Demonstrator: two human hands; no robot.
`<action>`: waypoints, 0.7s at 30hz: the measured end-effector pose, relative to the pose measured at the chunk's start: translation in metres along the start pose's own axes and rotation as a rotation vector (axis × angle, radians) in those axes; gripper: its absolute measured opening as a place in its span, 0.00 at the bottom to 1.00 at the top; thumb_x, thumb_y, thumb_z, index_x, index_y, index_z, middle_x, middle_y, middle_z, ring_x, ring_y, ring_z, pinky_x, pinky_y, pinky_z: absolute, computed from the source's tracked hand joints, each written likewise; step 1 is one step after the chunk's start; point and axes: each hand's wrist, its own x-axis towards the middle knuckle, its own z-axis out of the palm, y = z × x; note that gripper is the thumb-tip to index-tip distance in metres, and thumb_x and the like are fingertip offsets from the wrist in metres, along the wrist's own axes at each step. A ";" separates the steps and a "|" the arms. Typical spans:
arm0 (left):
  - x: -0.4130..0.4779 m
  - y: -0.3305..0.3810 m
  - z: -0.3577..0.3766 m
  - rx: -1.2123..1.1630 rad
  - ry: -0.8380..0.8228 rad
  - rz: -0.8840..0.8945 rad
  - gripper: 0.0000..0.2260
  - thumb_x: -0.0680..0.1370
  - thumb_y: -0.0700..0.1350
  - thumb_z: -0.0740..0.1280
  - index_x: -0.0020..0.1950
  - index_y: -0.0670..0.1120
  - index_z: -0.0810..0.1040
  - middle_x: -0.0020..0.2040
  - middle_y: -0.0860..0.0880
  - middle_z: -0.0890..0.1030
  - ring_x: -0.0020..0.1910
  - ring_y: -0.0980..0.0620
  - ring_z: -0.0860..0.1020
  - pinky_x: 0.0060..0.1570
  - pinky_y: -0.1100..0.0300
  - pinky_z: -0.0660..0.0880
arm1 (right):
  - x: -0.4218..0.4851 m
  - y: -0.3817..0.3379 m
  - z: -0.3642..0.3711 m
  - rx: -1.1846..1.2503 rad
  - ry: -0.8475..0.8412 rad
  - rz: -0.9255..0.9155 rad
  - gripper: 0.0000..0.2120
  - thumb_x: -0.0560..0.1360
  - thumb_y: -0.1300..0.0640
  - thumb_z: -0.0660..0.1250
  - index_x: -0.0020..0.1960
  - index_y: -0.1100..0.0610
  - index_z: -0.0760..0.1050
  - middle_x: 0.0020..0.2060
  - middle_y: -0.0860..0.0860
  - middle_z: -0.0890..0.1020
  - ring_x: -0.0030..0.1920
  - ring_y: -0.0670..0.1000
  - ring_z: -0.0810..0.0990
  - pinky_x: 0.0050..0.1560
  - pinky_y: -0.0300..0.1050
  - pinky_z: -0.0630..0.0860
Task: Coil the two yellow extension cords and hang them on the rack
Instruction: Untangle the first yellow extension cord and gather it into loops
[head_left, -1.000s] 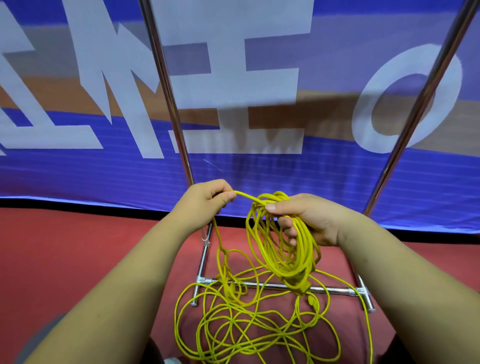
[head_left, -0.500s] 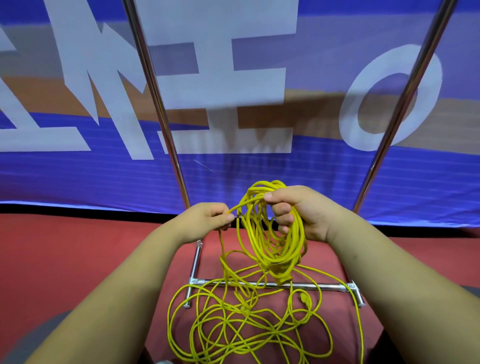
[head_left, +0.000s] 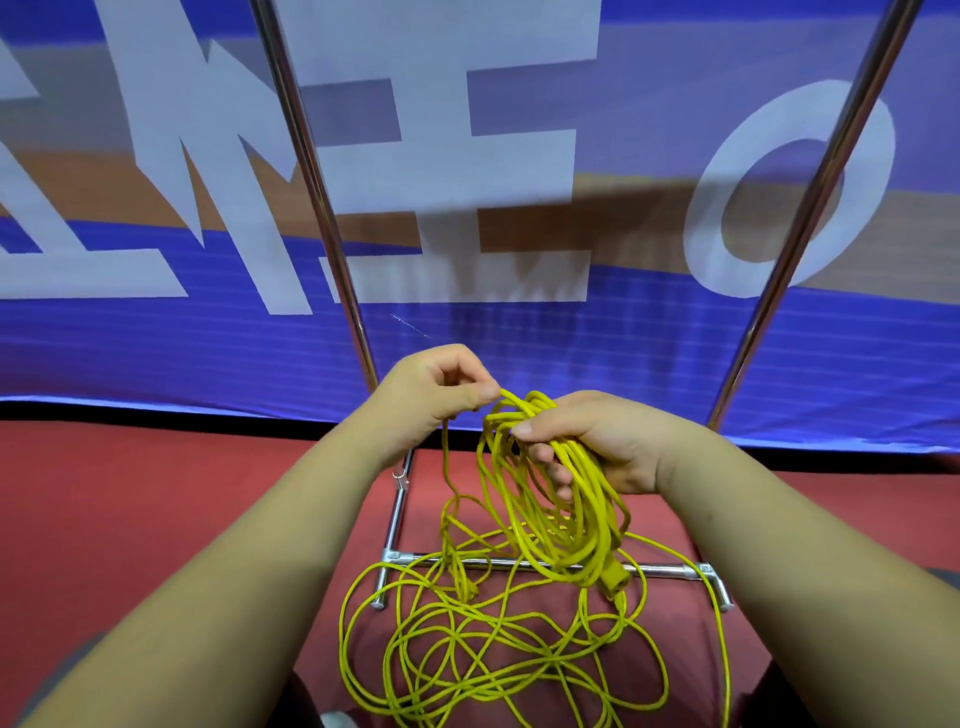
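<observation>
My right hand (head_left: 597, 441) grips a bundle of yellow cord loops (head_left: 566, 525) that hangs down in front of me, a yellow plug (head_left: 615, 579) dangling at its bottom. My left hand (head_left: 436, 387) pinches a strand of the same cord just left of the bundle's top. From that pinch the strand drops to a loose tangle of yellow cord (head_left: 493, 654) spread on the red floor. Whether the tangle is one cord or two I cannot tell. The chrome rack's two uprights (head_left: 322, 208) rise behind my hands; its top bar is out of view.
The rack's base crossbar (head_left: 519, 564) and feet lie on the red floor (head_left: 130, 519) under the cord. A blue banner with large white letters (head_left: 467, 156) hangs close behind the rack. The right upright (head_left: 810, 208) leans toward the upper right.
My left hand rose from below the bundle's top to level with it, bringing a new length of cord up to the loops. My right hand kept its grip on the bundle.
</observation>
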 end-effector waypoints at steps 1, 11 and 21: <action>0.001 0.001 0.002 0.008 -0.021 -0.003 0.03 0.78 0.41 0.75 0.47 0.45 0.83 0.38 0.50 0.82 0.38 0.54 0.75 0.39 0.58 0.71 | 0.001 0.000 0.000 0.018 0.004 0.003 0.10 0.80 0.58 0.69 0.41 0.58 0.76 0.29 0.51 0.72 0.25 0.49 0.72 0.31 0.45 0.74; 0.003 -0.018 0.021 0.440 -0.001 -0.025 0.20 0.72 0.45 0.80 0.55 0.51 0.71 0.43 0.45 0.79 0.35 0.56 0.73 0.42 0.48 0.77 | 0.001 -0.010 -0.007 0.219 0.067 -0.129 0.19 0.81 0.60 0.64 0.32 0.51 0.77 0.24 0.46 0.67 0.21 0.46 0.66 0.29 0.44 0.71; 0.005 -0.032 0.011 0.441 0.049 -0.034 0.09 0.76 0.45 0.74 0.51 0.53 0.77 0.42 0.52 0.83 0.35 0.60 0.75 0.39 0.61 0.74 | -0.001 -0.009 0.003 0.190 0.150 -0.142 0.07 0.78 0.58 0.67 0.49 0.60 0.81 0.24 0.49 0.72 0.21 0.46 0.68 0.25 0.40 0.68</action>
